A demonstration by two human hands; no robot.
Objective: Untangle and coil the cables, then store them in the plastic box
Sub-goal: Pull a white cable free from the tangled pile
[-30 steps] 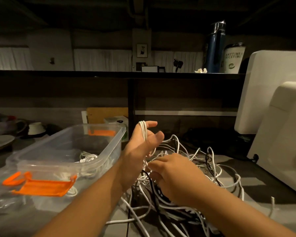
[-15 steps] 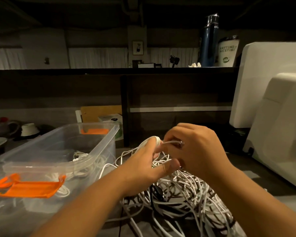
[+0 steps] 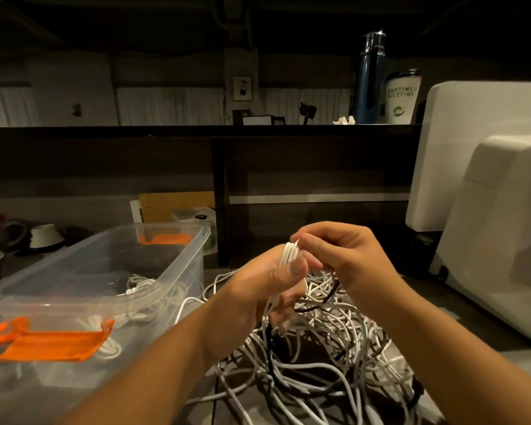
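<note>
White cable coil (image 3: 289, 254): several turns side by side, held up over the middle of the counter (image 3: 460, 317), above the tangle. The loops stand roughly upright, long axis top to bottom, with the lower ends hanging past the palm.

Left grip (image 3: 258, 294) holds the coil, thumb pressed across the turns and fingers curled behind. Right grip (image 3: 350, 257) meets the coil's top from the right, fingertips pinched narrow on a strand there; which strand, cannot tell.

Tangle (image 3: 325, 357) of white cables, plus a few dark ones, lies directly beneath the hands and spreads right, toward the counter's near edge.

Judgement: winding is in progress. The slack feeds up from below-right, so the right grip is nearer to it.

Plastic box (image 3: 184, 273) sits open just left of the left grip, with coiled cables (image 3: 138, 283) inside. The left grip is nearer for the drop.
</note>
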